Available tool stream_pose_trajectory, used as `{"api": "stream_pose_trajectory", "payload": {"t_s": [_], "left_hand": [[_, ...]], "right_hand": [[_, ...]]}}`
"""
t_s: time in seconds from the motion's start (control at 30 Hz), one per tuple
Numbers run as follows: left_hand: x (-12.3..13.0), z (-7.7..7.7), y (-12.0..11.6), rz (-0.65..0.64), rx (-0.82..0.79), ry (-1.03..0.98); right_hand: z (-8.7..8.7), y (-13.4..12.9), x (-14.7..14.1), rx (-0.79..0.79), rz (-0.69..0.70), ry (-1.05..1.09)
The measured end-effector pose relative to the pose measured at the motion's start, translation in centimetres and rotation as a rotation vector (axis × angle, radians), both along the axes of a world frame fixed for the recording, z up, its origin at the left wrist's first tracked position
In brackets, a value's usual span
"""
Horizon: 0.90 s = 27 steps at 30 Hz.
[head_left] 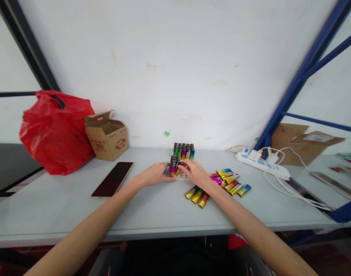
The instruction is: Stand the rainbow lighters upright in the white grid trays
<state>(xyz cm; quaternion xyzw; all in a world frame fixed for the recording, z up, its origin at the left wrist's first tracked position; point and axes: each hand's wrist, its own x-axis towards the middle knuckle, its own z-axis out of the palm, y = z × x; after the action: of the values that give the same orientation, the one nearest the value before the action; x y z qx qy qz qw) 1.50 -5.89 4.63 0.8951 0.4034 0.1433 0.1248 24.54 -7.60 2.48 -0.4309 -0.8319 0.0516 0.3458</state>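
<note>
Several colourful lighters [172,168] stand upright at the left end of a pale tray [181,177] with holes. My left hand [158,173] is beside the tray's left end, thumb and fingers apart around its edge. Over the tray, my right hand [195,171] has its fingers closed on a lighter [179,167] among the standing ones. Behind, a full block of upright lighters [184,151] stands near the wall. Loose metallic lighters [197,195] lie flat to the right, some partly behind my right forearm, and more lighters [232,183] lie further right.
A dark phone [113,179] lies at left. Behind it are an open cardboard box [109,140] and a red plastic bag [57,130]. A white power strip [261,165] with cables is at right, near a blue metal frame [302,76] and another carton [296,143].
</note>
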Motion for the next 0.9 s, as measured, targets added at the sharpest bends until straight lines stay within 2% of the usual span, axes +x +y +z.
{"api": "stream_pose_trajectory", "payload": {"t_s": [0.13,0.23,0.43,0.53,0.6,0.73,0.8,0.9], "left_hand": [[-0.1,-0.1,0.1,-0.009,0.009,0.000],[-0.1,-0.1,0.0,-0.023,0.003,-0.009],[-0.2,0.0,0.0,0.004,-0.019,-0.001],[-0.2,0.0,0.1,-0.002,-0.025,-0.001],[-0.2,0.0,0.2,0.011,-0.025,-0.011],[-0.1,0.1,0.1,0.030,-0.043,0.014],[-0.1,0.2,0.0,0.034,-0.044,0.033],[-0.1,0.1,0.1,0.039,-0.044,0.031]], "right_hand": [[0.5,-0.3,-0.8,0.070,-0.079,-0.239],[1.2,-0.9,-0.6,0.068,-0.146,-0.322],[2.2,-1.3,3.4,-0.036,-0.175,-0.287],[2.3,-0.9,6.2,-0.049,-0.319,-0.288],[2.3,-0.7,8.1,-0.059,-0.487,-0.294],[2.8,-0.8,12.0,-0.281,-0.847,-0.329],[3.2,-1.2,13.8,-0.411,-0.911,-0.333],[3.4,-2.7,15.9,-0.483,-0.888,-0.351]]}}
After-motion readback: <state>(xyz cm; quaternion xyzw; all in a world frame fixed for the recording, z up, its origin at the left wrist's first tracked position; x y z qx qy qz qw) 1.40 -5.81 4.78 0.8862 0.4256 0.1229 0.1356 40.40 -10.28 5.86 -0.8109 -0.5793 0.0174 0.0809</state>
